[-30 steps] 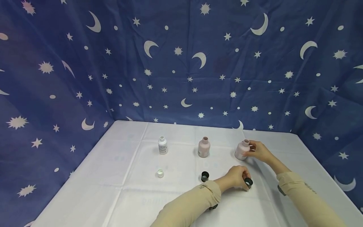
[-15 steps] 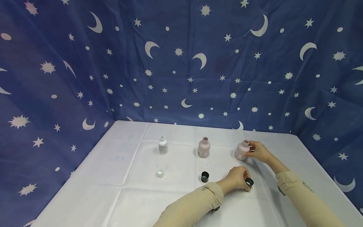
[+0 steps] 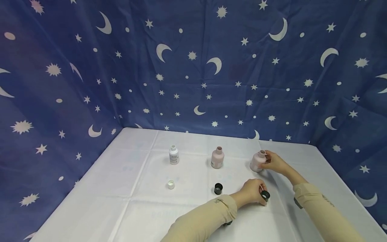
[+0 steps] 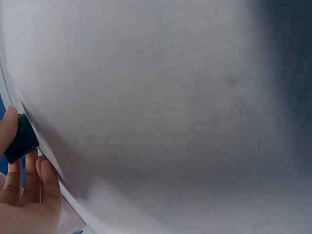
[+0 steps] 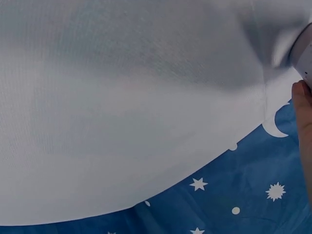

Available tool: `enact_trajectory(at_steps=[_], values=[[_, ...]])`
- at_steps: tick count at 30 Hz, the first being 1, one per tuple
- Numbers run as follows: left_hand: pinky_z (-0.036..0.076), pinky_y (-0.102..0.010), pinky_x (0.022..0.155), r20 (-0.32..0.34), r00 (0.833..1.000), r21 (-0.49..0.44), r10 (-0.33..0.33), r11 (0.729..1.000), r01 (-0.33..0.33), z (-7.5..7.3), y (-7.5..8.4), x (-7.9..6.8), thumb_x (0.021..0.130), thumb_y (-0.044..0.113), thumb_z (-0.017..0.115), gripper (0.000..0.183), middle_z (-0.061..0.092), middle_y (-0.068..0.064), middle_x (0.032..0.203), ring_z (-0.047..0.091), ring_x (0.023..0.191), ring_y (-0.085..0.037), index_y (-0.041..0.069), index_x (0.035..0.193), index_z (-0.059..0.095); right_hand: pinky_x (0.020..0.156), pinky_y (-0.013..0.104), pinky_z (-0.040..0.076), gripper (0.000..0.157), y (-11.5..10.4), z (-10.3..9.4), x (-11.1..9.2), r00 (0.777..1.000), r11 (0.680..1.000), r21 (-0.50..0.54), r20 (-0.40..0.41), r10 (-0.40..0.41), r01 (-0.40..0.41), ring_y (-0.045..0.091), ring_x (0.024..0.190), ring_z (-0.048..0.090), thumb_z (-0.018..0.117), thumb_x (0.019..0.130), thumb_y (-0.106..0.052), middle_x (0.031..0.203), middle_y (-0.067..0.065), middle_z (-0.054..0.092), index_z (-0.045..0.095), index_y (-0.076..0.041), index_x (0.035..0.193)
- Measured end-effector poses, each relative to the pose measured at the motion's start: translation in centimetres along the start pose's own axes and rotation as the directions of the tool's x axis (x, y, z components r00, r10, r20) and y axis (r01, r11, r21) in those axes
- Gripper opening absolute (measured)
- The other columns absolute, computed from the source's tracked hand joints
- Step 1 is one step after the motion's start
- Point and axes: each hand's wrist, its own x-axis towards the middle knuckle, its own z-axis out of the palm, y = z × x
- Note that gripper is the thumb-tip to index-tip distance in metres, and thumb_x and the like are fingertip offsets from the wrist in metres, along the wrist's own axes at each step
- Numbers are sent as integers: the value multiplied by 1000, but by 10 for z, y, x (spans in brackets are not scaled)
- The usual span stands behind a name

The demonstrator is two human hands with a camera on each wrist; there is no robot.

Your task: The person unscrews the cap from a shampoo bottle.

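In the head view my right hand (image 3: 275, 163) grips a pale pink bottle (image 3: 257, 162) with an uncapped mouth, at the right of the table. Nearer to me, my left hand (image 3: 253, 191) pinches a black bottle cap (image 3: 265, 195), its hollow side partly showing. The left wrist view shows that dark cap (image 4: 22, 139) between thumb and fingers. Only an edge of the bottle (image 5: 304, 61) and part of the right hand (image 5: 303, 126) appear in the right wrist view.
A second pink bottle (image 3: 217, 158) stands uncapped mid-table, with a black cap (image 3: 218, 189) in front of it. Left of these are an uncapped white bottle (image 3: 173, 155) and a white cap (image 3: 171, 184). A blue curtain (image 3: 229, 67) rises behind the white-covered table (image 3: 145, 215).
Both hands keep their holds on the bottle and the cap. The left hand has shifted very slightly toward me; the bottles and caps on the table stay in place.
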Motion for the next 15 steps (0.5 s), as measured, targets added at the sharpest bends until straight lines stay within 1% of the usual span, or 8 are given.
enact_trajectory(at_steps=[2,5,7,8,10,12,15], values=[[32,-5,60,11,1000,20,3,1000,-3,-1,0,0,58,14,91,41,61,9,72,45,62,4,16,93,69,87,51,53,77,-1,-2,0,1000,1000,12,22,5,-6,54,110,52,73,80,-5,124,46,44,24,22,133],[34,-4,62,22,1000,57,0,998,-1,-4,-1,0,58,18,91,52,64,10,78,48,65,4,18,105,67,89,52,52,83,-2,-4,-2,999,999,45,33,19,-20,57,115,47,73,80,-6,132,46,35,18,17,138],[35,-4,63,22,1000,74,-8,997,6,-5,-2,0,59,19,90,57,65,10,81,48,66,4,18,111,66,88,53,52,85,-1,-4,-3,1000,999,45,26,10,-11,57,115,47,74,79,-8,134,45,32,18,14,140],[35,-4,63,19,1000,68,-9,998,8,-7,-3,-1,60,19,90,58,66,9,81,49,66,4,18,112,66,88,53,52,86,-1,-4,-4,1000,999,39,19,6,-7,57,114,47,75,79,-9,134,44,33,19,14,140],[36,-4,63,18,1000,40,-6,999,5,-9,-5,-2,61,16,89,56,67,6,82,49,65,4,16,112,66,87,53,53,85,0,-4,-6,1000,1000,24,2,-1,1,56,113,48,75,79,-10,133,44,35,21,13,139],[37,-5,63,26,1000,-8,-8,1000,8,-12,-8,-3,63,13,88,53,68,4,83,50,65,3,14,112,67,87,53,52,83,1,-5,-8,1000,1000,1,-11,-9,9,56,112,49,75,79,-10,130,43,38,23,14,138],[40,-7,65,50,998,-94,-25,995,30,-18,-11,-7,67,13,85,50,69,1,87,53,68,2,12,113,66,89,55,51,82,3,-6,-14,1000,1000,-19,-22,9,-10,56,113,49,75,78,-10,129,43,41,24,14,137]])
